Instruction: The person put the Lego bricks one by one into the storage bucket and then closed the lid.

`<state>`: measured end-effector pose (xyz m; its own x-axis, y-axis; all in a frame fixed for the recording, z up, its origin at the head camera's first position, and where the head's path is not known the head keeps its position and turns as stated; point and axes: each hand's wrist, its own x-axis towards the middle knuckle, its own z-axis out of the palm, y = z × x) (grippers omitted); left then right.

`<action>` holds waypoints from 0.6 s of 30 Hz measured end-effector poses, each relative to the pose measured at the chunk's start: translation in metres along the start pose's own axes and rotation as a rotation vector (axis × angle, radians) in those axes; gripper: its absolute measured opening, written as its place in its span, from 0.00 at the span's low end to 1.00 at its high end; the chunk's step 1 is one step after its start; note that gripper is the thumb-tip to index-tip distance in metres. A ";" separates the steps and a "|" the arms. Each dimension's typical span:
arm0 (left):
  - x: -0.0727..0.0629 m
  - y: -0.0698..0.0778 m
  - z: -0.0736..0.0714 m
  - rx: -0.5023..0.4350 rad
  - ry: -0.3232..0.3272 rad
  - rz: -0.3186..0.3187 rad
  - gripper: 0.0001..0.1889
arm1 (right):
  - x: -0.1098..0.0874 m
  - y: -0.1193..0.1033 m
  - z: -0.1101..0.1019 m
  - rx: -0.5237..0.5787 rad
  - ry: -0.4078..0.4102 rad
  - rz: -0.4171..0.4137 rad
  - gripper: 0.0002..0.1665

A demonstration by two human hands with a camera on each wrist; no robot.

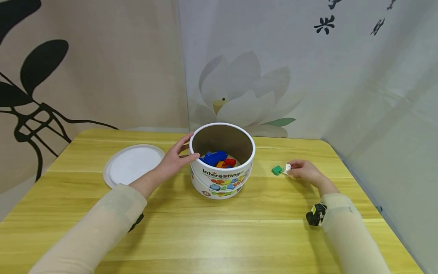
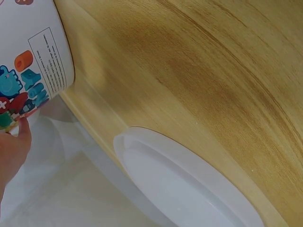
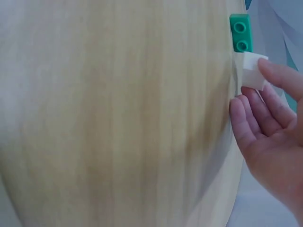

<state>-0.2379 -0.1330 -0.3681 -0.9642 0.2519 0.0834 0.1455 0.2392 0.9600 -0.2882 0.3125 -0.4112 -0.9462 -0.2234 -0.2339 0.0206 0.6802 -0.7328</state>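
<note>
Between thumb and fingers, my right hand (image 1: 305, 172) pinches a white building block (image 3: 253, 71), just above or on the table; I cannot tell which. Beside it lies a green building block (image 1: 277, 170) with round studs, seen end-on against the white one in the right wrist view. My left hand (image 1: 176, 158) rests with spread fingers against the left rim of a white printed bucket (image 1: 221, 182). In the left wrist view its thumb or a finger touches the bucket's side. Blue, red and orange blocks (image 1: 215, 157) lie inside the bucket.
A round white lid (image 1: 133, 165) lies on the wooden table (image 1: 212, 236) left of the bucket, partly behind the left forearm. A printed curtain (image 1: 239, 76) hangs behind the table and along its right side.
</note>
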 end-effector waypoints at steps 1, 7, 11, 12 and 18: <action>0.000 0.000 0.000 0.000 0.001 -0.002 0.38 | -0.001 -0.001 -0.001 0.007 0.013 -0.001 0.31; 0.000 0.002 0.001 0.010 -0.001 -0.010 0.37 | -0.007 -0.008 -0.006 0.039 0.082 -0.009 0.31; 0.000 0.002 0.001 0.010 -0.001 -0.011 0.37 | -0.009 -0.015 -0.010 0.061 0.108 -0.011 0.33; 0.000 0.002 0.001 0.012 0.001 -0.013 0.37 | -0.009 -0.017 -0.012 0.072 0.112 -0.015 0.33; 0.002 0.000 0.000 0.020 0.004 -0.014 0.38 | -0.009 -0.029 -0.020 0.145 0.095 -0.041 0.35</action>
<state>-0.2393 -0.1322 -0.3681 -0.9670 0.2444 0.0715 0.1367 0.2617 0.9554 -0.2871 0.3085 -0.3756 -0.9735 -0.1767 -0.1454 0.0214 0.5622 -0.8267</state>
